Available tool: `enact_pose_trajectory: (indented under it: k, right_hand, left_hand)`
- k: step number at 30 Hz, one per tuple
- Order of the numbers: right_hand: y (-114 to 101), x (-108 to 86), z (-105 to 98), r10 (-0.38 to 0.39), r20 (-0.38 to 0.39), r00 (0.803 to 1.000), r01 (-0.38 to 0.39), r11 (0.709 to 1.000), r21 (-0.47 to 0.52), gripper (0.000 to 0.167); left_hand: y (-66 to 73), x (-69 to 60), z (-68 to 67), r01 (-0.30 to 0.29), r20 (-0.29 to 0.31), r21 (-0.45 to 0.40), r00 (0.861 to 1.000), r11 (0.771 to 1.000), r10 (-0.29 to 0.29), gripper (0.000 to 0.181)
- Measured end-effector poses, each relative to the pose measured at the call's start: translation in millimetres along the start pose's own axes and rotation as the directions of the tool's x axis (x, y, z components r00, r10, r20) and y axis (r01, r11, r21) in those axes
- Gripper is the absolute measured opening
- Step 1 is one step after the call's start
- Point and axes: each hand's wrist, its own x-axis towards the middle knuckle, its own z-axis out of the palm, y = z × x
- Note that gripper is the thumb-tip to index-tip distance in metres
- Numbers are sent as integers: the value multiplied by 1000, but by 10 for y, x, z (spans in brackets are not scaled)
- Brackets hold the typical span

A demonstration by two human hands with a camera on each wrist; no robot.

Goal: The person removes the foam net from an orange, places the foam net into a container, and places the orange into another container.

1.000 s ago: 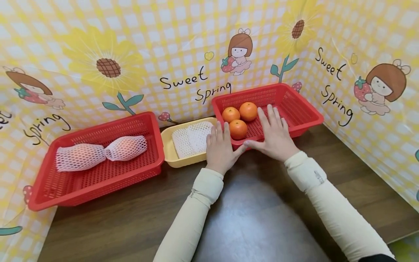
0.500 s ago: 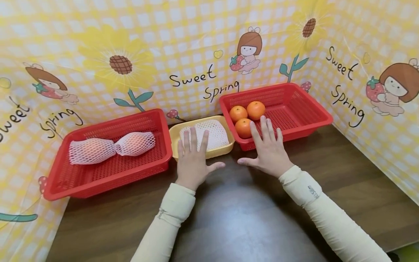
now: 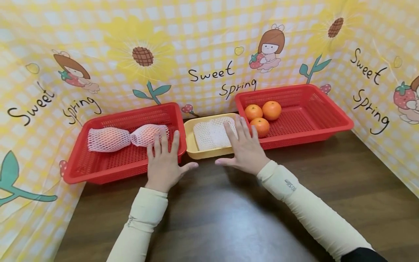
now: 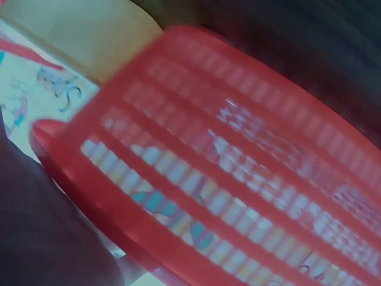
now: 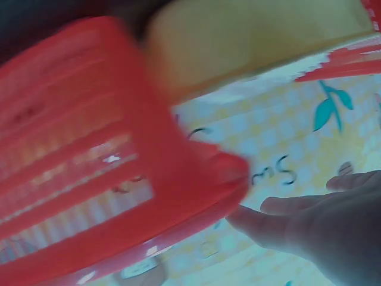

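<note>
My left hand (image 3: 164,165) has its fingers spread over the front right part of the left red basket (image 3: 127,169), holding nothing. In that basket lie two fruits in white foam nets (image 3: 109,139). My right hand (image 3: 247,153), also spread and holding nothing, is over the right end of a yellow tray (image 3: 209,153) with folded white foam nets (image 3: 212,134) in it. Three oranges (image 3: 271,110) sit at the left of the right red basket (image 3: 301,137). In the right wrist view my right hand (image 5: 315,229) shows straight fingers beside a red basket.
The yellow tray stands between the two red baskets on a dark wooden table (image 3: 209,218). Behind them and at the sides hangs a yellow checked cloth (image 3: 203,36) with printed flowers and lettering.
Both hands have moved left: the left from the yellow tray to the left basket, the right from the right basket to the tray. The head view has turned left.
</note>
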Motion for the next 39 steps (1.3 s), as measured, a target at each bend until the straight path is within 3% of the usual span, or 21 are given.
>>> enact_pose_trajectory:
  k: [7, 15, 18, 21, 25, 28, 31, 33, 35, 39]
  right_hand:
    - [-456, 449, 175, -12, 97, 995, 3, 996, 89, 118]
    - [-900, 912, 336, -21, 251, 968, -12, 991, 130, 108]
    - [-1001, 1011, 396, -7, 337, 941, -53, 984, 169, 106]
    - [-1053, 1055, 463, 33, 396, 918, -120, 973, 196, 108]
    - [-1083, 1079, 508, 55, 400, 915, -153, 964, 219, 111]
    - [-1072, 1080, 493, 52, 395, 917, -154, 961, 232, 112]
    - [-1061, 1081, 482, 55, 404, 913, -160, 960, 231, 112]
    - [-1055, 1081, 485, 54, 401, 914, -157, 961, 228, 112]
    - [-1056, 1076, 494, 53, 400, 915, -153, 963, 222, 112]
    - [-1083, 1042, 512, 48, 399, 916, -142, 968, 209, 111]
  left_hand:
    - [-280, -115, -109, 39, -1, -25, 999, 999, -39, 117]
    - [-491, -248, -264, 87, 121, -80, 990, 993, -77, 110]
    - [-540, -269, -373, 98, 229, -114, 971, 989, -69, 108]
    - [-578, -227, -534, 98, 348, -150, 937, 984, -40, 105]
    - [-631, -17, -816, 76, 437, -155, 899, 985, 0, 102]
    - [-617, 288, -997, 63, 478, -164, 878, 984, 24, 93]
    - [-610, 662, -1054, 42, 510, -129, 860, 991, 30, 78]
    - [-650, 902, -985, 34, 524, -75, 852, 997, 11, 73]
    - [-739, 1092, -831, 32, 541, -20, 841, 999, -16, 71]
    - [-933, 1251, -488, 78, 561, 26, 824, 997, -79, 67]
